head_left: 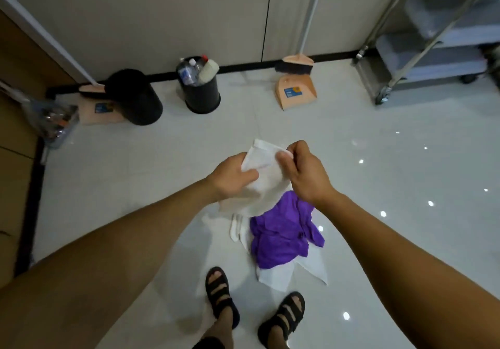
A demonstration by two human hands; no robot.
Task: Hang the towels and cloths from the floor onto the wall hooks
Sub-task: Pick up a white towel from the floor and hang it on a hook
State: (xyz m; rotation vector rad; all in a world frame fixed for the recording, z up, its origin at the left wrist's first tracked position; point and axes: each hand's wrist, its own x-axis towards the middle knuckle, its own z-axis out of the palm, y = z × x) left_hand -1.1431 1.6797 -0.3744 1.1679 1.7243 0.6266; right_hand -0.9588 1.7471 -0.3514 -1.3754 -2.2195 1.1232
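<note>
left hand [232, 177]: fingers curled round the white towel [266, 183], thumb pressed on top of the fabric; it grips the towel's left side.
right hand [303, 171]: fingers bent, thumb and fingertips pinching the towel's upper right edge.
white towel: held up off the floor [378, 159] between both hands, top corner sticking up past the fingers, lower part hanging bunched below the left hand.
purple cloth [281, 236]: crumpled on the floor, directly under the hands, just ahead of the person's feet.
white cloth [276, 277]: flat on the floor under the purple cloth; its corners poke out at the near side and the right.
folded white piece [236, 227]: on the floor touching the purple cloth's left edge; cannot tell if it is a separate cloth.
sandals [220, 292]: black, one on each foot, at the bottom of the view, near the white cloth.
black bin [201, 89]: against the wall [162, 10], stuffed with plastic bottles.
second black bin [135, 97]: left of the first, near it.
dustpan [295, 90]: peach, right of the bins, broom [295, 64] standing in it, handle leaning on the wall.
second dustpan [100, 110]: peach, partly behind the second black bin.
plastic bag [51, 121]: clear, far left, contents too blurred to tell.
trolley [433, 51]: metal frame, grey shelves, on wheels, top right corner.
</note>
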